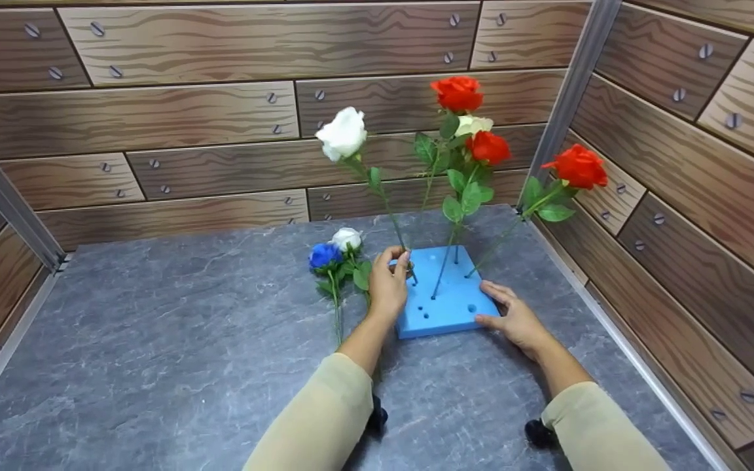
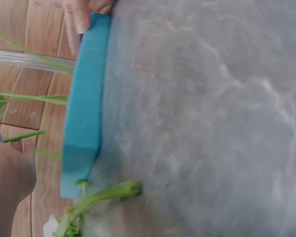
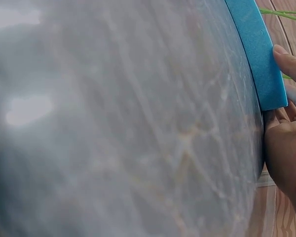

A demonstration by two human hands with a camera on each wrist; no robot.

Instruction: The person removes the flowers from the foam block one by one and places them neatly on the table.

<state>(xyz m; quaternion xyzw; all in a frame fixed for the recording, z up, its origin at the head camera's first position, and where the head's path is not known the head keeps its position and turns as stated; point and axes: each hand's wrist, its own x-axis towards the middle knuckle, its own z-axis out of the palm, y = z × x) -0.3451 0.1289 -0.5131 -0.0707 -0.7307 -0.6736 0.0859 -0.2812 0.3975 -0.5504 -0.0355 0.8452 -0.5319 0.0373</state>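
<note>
My left hand (image 1: 390,284) pinches the stem of a white rose (image 1: 342,134) whose bloom leans up and left. In the left wrist view, the lower end of that stem (image 2: 32,134) stands a little apart from the blue foam block (image 1: 446,322). My right hand (image 1: 514,320) grips the block at its right front corner, thumb near the top edge and fingers along the right side. Red roses (image 1: 457,93), (image 1: 489,148), (image 1: 578,167) and a cream rose (image 1: 473,125) rise from the block. Several holes show in its top.
Left of the block, a blue rose (image 1: 324,256) and another white rose (image 1: 347,239) lie on the grey marbled table (image 1: 187,340), their stems partly behind my left arm. Wood-patterned walls (image 1: 220,124) stand behind and at both sides, with metal strips (image 1: 573,98) at the corners.
</note>
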